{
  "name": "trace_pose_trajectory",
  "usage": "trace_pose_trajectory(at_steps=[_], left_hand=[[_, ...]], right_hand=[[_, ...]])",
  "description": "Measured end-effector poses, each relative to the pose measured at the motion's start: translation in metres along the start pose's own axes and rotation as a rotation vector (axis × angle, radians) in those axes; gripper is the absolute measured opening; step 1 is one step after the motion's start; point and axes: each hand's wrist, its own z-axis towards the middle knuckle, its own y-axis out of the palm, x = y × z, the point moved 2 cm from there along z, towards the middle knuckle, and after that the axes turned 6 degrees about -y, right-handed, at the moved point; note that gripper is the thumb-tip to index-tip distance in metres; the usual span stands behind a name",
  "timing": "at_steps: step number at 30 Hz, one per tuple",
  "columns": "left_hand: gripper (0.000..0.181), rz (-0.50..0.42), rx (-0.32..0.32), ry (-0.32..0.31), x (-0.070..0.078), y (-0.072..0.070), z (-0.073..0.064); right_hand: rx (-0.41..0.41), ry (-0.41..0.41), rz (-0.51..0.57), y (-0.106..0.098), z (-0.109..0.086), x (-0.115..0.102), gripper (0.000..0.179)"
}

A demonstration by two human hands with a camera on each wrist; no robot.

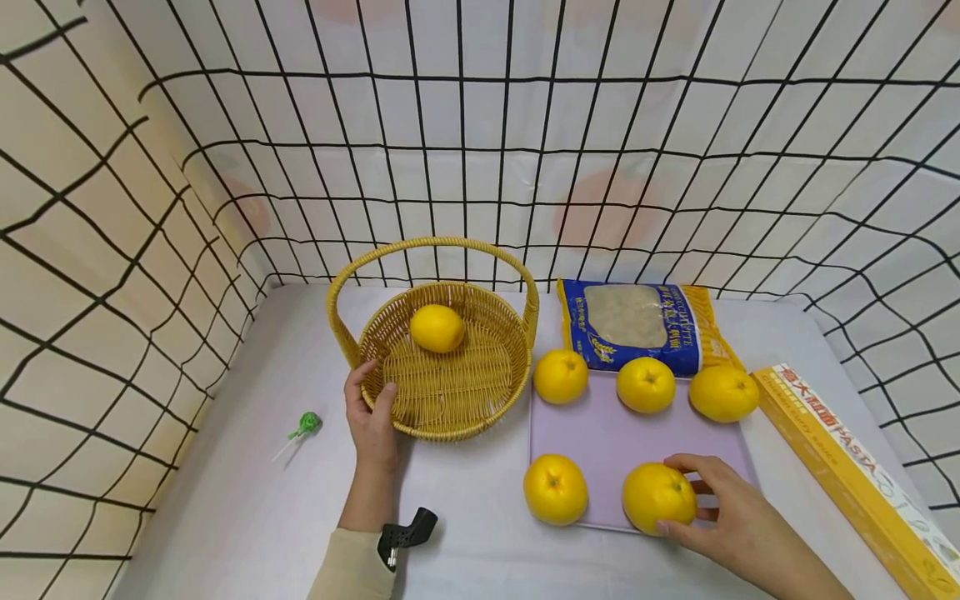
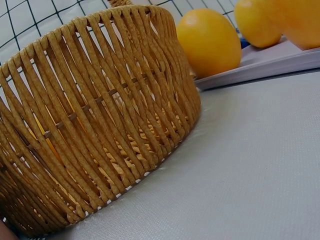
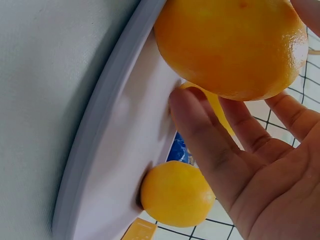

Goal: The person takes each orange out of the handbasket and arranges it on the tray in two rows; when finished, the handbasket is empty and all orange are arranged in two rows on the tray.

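My left hand (image 1: pixel 377 429) grips the near-left rim of a woven basket (image 1: pixel 450 392), thumb inside and fingers outside. One yellow fruit (image 1: pixel 437 328) lies in the basket, towards the back. With thumb and fingers curled round it, my right hand (image 1: pixel 738 518) holds a round yellow fruit (image 1: pixel 658 498) at the front right of a pale purple tray (image 1: pixel 600 442). In the right wrist view the fruit (image 3: pixel 230 45) sits between thumb and fingers, partly out of frame. Another yellow fruit (image 1: pixel 556 490) is at the tray's front left corner; three more line its back edge (image 1: pixel 646 385).
A blue and yellow pasta bag (image 1: pixel 637 325) lies behind the tray. To the right is a long yellow pasta box (image 1: pixel 855 483). A green-wrapped lollipop (image 1: pixel 306 423) lies left of the basket. Black wire mesh (image 1: pixel 465 150) encloses the back and sides.
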Motion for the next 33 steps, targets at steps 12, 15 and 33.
trace_pose_trajectory(at_steps=[12,15,33], left_hand=[[0.044,0.009,0.0,-0.004,0.0,0.0,-0.001],[0.044,0.004,-0.001,-0.004,0.001,0.0,-0.001],[0.044,-0.016,-0.009,-0.001,0.0,0.0,-0.001]], right_hand=[[0.123,-0.092,-0.074,-0.01,-0.008,-0.011,0.095],[0.214,-0.159,-0.105,-0.014,-0.011,-0.021,0.086],[0.357,-0.405,-0.005,-0.004,-0.005,-0.101,0.06]])
